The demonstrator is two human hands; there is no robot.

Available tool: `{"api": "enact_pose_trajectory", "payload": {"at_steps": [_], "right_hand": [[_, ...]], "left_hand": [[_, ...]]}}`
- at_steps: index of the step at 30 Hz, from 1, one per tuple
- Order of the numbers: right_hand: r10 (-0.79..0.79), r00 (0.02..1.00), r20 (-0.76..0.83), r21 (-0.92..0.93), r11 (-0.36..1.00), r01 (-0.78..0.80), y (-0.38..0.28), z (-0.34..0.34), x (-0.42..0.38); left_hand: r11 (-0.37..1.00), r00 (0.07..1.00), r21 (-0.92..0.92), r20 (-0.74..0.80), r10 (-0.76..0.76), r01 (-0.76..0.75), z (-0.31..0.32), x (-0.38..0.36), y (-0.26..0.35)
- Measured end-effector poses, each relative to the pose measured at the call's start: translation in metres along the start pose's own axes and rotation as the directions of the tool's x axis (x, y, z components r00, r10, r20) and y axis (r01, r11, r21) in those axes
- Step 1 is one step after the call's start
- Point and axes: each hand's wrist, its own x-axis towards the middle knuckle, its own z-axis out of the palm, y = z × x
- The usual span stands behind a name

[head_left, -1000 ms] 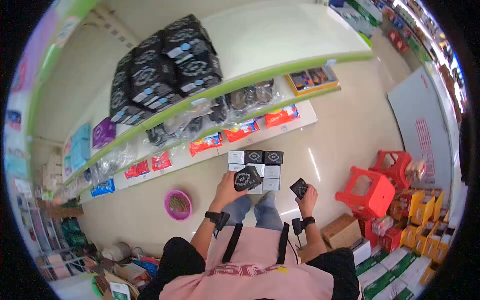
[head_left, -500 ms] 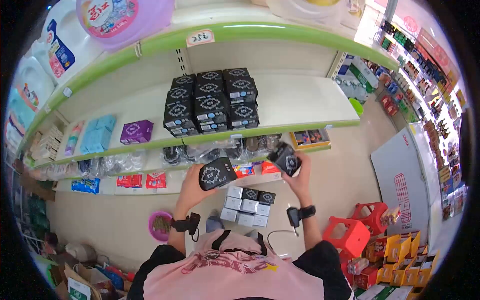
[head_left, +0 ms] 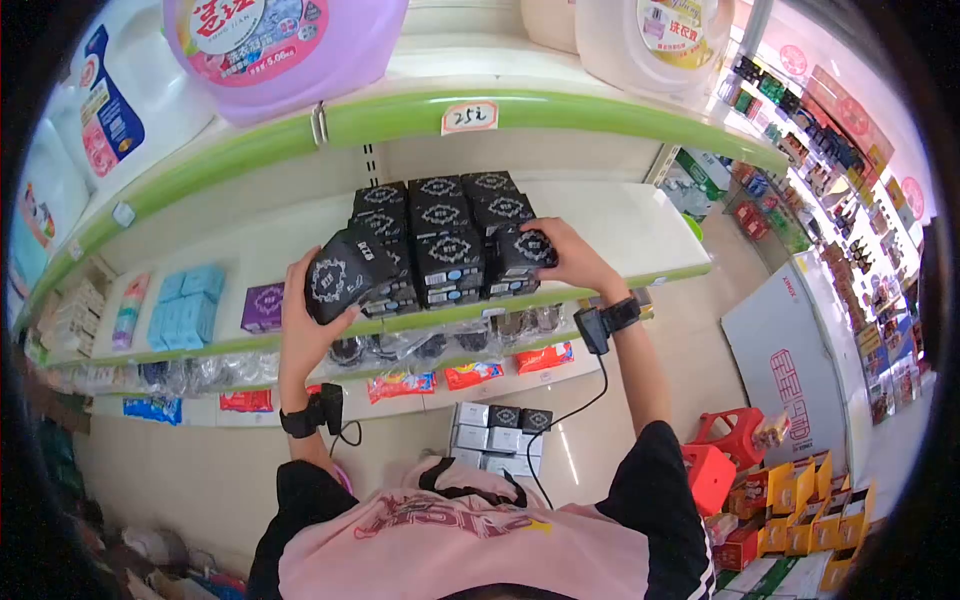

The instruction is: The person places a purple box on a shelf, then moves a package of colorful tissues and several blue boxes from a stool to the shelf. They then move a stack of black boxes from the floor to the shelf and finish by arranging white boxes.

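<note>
A stack of black boxes [head_left: 447, 240] with white ornate print stands on the middle shelf [head_left: 610, 220]. My left hand [head_left: 305, 322] grips a black package [head_left: 345, 272], tilted, at the stack's left front. At the right front, my right hand [head_left: 575, 262] is closed around the side of another black box [head_left: 522, 250], which is against the stack. To the left on the same shelf are a purple box [head_left: 263, 307] and light blue packs [head_left: 187, 305].
Large detergent jugs [head_left: 290, 50] fill the upper shelf, above a price tag [head_left: 469, 117]. Below lie red packets [head_left: 402, 386] and, on the floor, white and black boxes [head_left: 490, 438]. Red stools [head_left: 710, 475] and yellow cartons [head_left: 800, 500] stand at the lower right.
Both hands have moved up and forward to the stack on the shelf, each with its black package. The view has shifted closer to the shelf.
</note>
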Motion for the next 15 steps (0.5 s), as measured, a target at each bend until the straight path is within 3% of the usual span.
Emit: {"api": "enact_pose_trajectory", "payload": {"at_steps": [7, 9, 11, 12, 13, 15], "right_hand": [[-0.015, 0.999, 0.029, 0.113, 0.994, 0.011, 0.006, 0.023, 0.012], [-0.005, 1.0, 0.026, 0.061, 0.998, 0.003, 0.006, 0.028, 0.006], [0.026, 0.984, -0.174, -0.085, 0.996, -0.042, -0.007, 0.028, -0.003], [0.13, 0.961, -0.243, 0.008, 0.991, -0.133, -0.003, 0.038, -0.011], [0.128, 0.963, -0.237, 0.01, 0.992, -0.13, -0.002, 0.047, -0.015], [0.256, 0.873, -0.415, 0.221, 0.959, -0.176, 0.001, 0.064, -0.021]], "left_hand": [[0.999, 0.998, 0.051, 0.058, 0.006, -0.009, -0.002, 0.039, -0.043], [0.999, 0.996, 0.045, 0.09, -0.026, 0.022, -0.001, 0.05, -0.054], [1.0, 0.998, -0.001, 0.055, 0.0, 0.0, 0.007, 0.061, -0.073], [1.0, 0.999, -0.015, 0.032, -0.015, 0.015, 0.01, 0.067, -0.079], [1.0, 0.999, -0.012, 0.03, -0.021, 0.021, 0.016, 0.075, -0.088], [0.935, 0.987, -0.335, -0.07, -0.144, 0.112, 0.033, 0.093, -0.111]]}}
